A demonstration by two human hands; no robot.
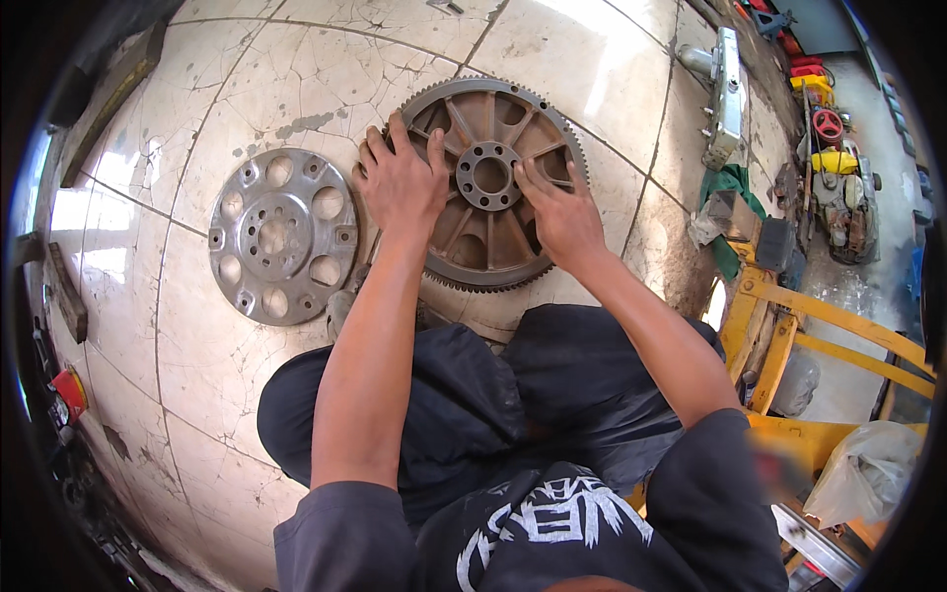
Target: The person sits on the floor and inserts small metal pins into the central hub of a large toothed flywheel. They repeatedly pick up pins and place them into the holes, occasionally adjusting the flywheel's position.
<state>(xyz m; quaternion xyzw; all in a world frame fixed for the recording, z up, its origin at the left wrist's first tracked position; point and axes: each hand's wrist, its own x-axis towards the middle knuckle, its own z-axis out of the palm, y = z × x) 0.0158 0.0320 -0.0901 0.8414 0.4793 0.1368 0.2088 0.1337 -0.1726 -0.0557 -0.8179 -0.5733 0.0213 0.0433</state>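
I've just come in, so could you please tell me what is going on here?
The person is handling a toothed, spoked metal wheel lying flat on the tiled floor. Their left hand rests at its left edge; their right hand is at the hub. A holed metal disc lies to the wheel's left, untouched.

I could pass over open tiled floor (296,79) left of the holed metal plate (301,247), but the left forearm (365,375) crosses the narrow gap between it and the toothed wheel (491,235), bent knees (562,345) close off the near side, and a yellow frame (834,311) bars the right.
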